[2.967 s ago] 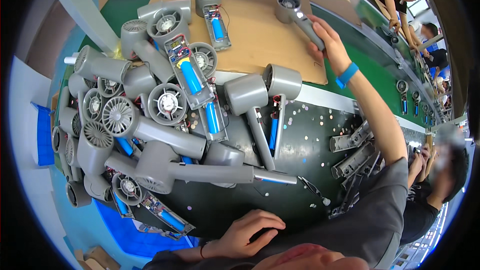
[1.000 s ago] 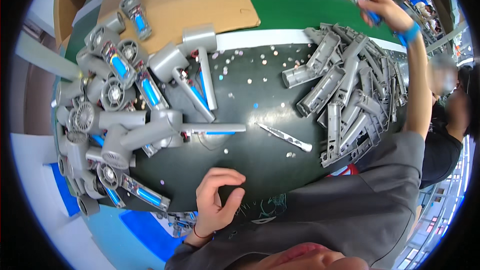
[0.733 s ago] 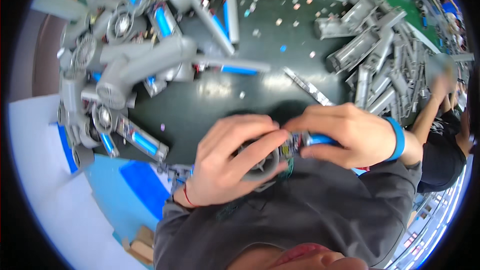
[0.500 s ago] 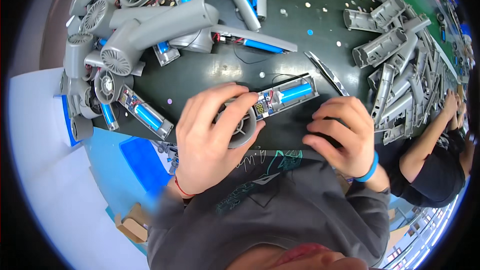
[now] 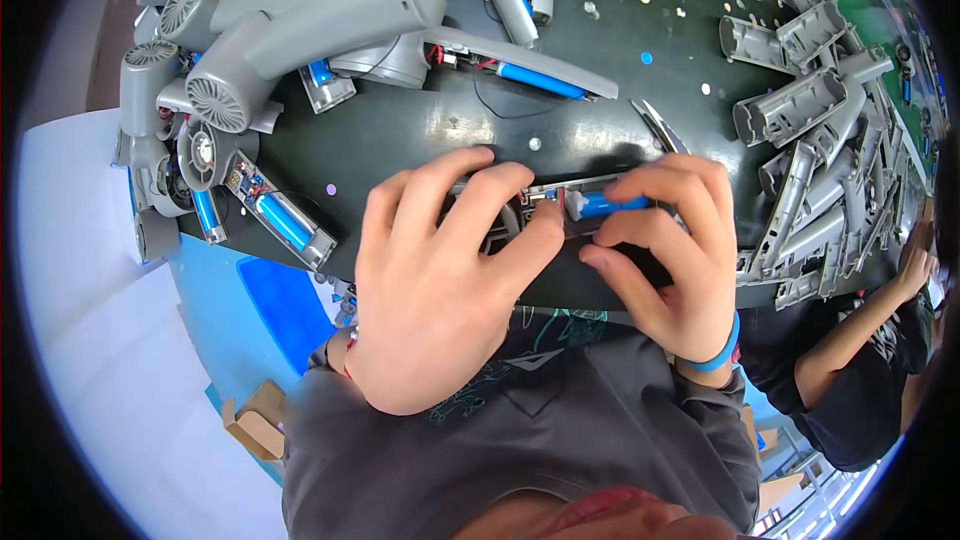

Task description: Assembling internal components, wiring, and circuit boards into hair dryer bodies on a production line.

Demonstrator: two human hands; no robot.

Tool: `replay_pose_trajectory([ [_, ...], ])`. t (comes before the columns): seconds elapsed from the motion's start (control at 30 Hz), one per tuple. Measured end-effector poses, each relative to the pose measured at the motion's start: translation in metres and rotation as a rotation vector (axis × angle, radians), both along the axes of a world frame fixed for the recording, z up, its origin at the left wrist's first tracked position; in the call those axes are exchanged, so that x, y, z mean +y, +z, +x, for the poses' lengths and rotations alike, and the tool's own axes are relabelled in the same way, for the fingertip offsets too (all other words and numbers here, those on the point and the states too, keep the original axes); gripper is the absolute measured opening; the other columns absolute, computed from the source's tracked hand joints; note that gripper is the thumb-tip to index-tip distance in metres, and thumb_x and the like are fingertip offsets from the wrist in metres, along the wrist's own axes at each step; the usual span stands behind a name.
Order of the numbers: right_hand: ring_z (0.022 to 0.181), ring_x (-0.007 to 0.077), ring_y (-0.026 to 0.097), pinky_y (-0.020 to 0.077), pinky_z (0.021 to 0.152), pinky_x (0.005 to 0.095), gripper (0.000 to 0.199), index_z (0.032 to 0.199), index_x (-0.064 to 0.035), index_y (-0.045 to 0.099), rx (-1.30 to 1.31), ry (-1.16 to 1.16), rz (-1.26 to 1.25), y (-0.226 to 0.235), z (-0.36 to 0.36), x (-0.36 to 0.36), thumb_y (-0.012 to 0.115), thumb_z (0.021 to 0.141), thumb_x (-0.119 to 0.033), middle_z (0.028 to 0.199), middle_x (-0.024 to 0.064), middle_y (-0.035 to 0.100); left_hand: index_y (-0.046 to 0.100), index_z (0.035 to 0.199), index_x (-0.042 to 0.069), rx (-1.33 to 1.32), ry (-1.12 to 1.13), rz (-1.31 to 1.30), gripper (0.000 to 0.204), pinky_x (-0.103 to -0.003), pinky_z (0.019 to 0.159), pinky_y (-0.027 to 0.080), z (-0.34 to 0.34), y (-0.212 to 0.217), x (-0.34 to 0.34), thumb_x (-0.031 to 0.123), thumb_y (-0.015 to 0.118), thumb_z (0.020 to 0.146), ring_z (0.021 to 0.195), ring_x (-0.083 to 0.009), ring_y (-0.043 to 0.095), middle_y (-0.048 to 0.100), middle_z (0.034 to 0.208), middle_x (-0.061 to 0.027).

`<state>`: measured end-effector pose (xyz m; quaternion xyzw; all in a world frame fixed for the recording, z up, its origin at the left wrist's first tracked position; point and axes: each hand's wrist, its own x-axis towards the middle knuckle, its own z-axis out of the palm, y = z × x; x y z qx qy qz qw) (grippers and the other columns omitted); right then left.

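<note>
In front of me lies an opened grey handheld fan (image 5: 550,183), its handle half facing up with the circuit board and wires showing. My left hand (image 5: 440,270) is closed over the fan's head end, with the thumb pressed on the circuit board (image 5: 540,198). A blue cylindrical battery (image 5: 595,205) sits at the handle, its pale end turned toward the board. My right hand (image 5: 680,250) has its fingers curled around the battery's other end, which they partly hide. Most of the fan head is covered by my left hand.
Grey fans (image 5: 225,80) are heaped at the left, one opened fan (image 5: 280,215) beside them showing its battery. Another opened fan (image 5: 530,70) lies beyond my hands. Grey handle shells (image 5: 800,110) pile up at the right. A pointed metal tool (image 5: 660,125) lies near my right hand. A co-worker's arm (image 5: 860,330) is at far right.
My right hand has moved left onto the battery, whose pale end now shows. My left thumb has moved from the fan head's rim onto the circuit board.
</note>
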<state>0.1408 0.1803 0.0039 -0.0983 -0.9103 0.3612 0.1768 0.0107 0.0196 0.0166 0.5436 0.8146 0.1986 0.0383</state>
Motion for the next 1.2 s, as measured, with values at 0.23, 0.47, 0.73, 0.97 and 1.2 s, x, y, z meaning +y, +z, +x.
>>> replay_pose_trajectory([
  [0.23, 0.088, 0.0252, 0.061, 0.0483, 0.078, 0.0354, 0.023, 0.087, -0.0073, 0.073, -0.086, -0.315, -0.008, -0.011, 0.020, -0.016, 0.088, 0.070, -0.005, 0.101, 0.0074, 0.066, 0.072, 0.087, 0.011, -0.004, 0.095, -0.031, 0.031, -0.046, 0.092, 0.044, 0.009, 0.008, 0.017, 0.035, 0.083, 0.072, 0.113, -0.0287, 0.061, 0.068, 0.106, -0.0013],
  [0.47, 0.078, 0.0203, 0.059, 0.0474, 0.067, 0.0304, 0.030, 0.095, -0.0043, 0.070, -0.094, -0.509, -0.284, -0.014, 0.020, -0.016, 0.087, 0.071, 0.003, 0.096, 0.0091, 0.064, 0.062, 0.086, 0.010, -0.016, 0.112, -0.043, 0.029, -0.047, 0.097, 0.042, 0.011, -0.001, 0.031, 0.025, 0.083, 0.073, 0.108, -0.0258, 0.064, 0.073, 0.100, -0.0001],
  [0.73, 0.075, 0.0151, 0.059, 0.0466, 0.070, 0.0262, 0.029, 0.098, 0.0037, 0.071, -0.163, -0.361, -0.295, -0.002, 0.018, 0.003, 0.080, 0.071, 0.010, 0.092, 0.0091, 0.066, 0.065, 0.085, 0.011, 0.006, 0.129, -0.014, 0.027, -0.045, 0.096, 0.042, 0.013, -0.003, 0.029, 0.029, 0.082, 0.074, 0.106, -0.0228, 0.065, 0.073, 0.097, 0.0025],
  [0.97, 0.076, 0.0214, 0.065, 0.0496, 0.064, 0.0304, 0.026, 0.097, -0.0021, 0.079, -0.218, -0.010, -0.057, 0.004, 0.015, 0.032, 0.078, 0.071, 0.002, 0.088, 0.0092, 0.067, 0.069, 0.088, 0.011, -0.015, 0.070, -0.022, 0.021, -0.045, 0.095, 0.044, 0.010, 0.000, 0.027, 0.024, 0.079, 0.075, 0.104, -0.0215, 0.065, 0.074, 0.098, 0.0019],
  [1.2, 0.076, 0.0250, 0.066, 0.0526, 0.064, 0.0340, 0.031, 0.093, -0.0006, 0.076, -0.238, 0.187, 0.191, 0.018, 0.001, 0.044, 0.071, 0.063, -0.005, 0.089, 0.0104, 0.067, 0.070, 0.091, 0.010, -0.014, 0.034, -0.017, 0.024, -0.045, 0.096, 0.044, 0.006, -0.002, 0.030, 0.021, 0.078, 0.072, 0.104, -0.0204, 0.066, 0.074, 0.100, 0.0014],
])
